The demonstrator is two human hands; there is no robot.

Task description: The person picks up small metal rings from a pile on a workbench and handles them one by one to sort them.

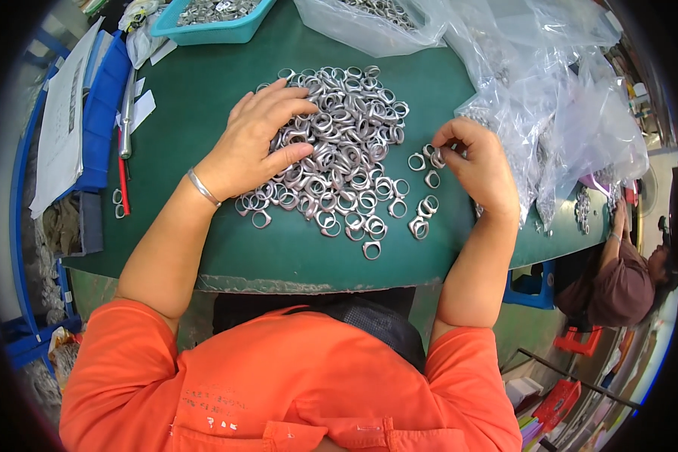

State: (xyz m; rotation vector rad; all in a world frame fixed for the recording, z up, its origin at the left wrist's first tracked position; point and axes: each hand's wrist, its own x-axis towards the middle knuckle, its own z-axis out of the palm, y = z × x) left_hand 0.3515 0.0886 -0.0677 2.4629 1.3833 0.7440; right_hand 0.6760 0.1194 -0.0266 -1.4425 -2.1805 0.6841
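Note:
A large heap of silver-grey metal rings [350,147] covers the middle of the green table. My left hand [252,143] rests on the heap's left side with its fingers spread; it grips nothing that I can see. On the right, the thumb and forefinger of my right hand [482,166] are pinched on a metal ring [436,157], partly hidden by the fingertips. Close by lie a loose ring [416,161] and another ring [432,179]. Nearer to me, a small cluster of rings [419,226] sits apart from the heap.
A turquoise basket [218,32] of metal pieces stands at the far left. Clear plastic bags [535,83] spread over the right side. Left are a blue bin [102,120] with papers and a red rod [123,181]. A co-worker [621,290] sits at far right.

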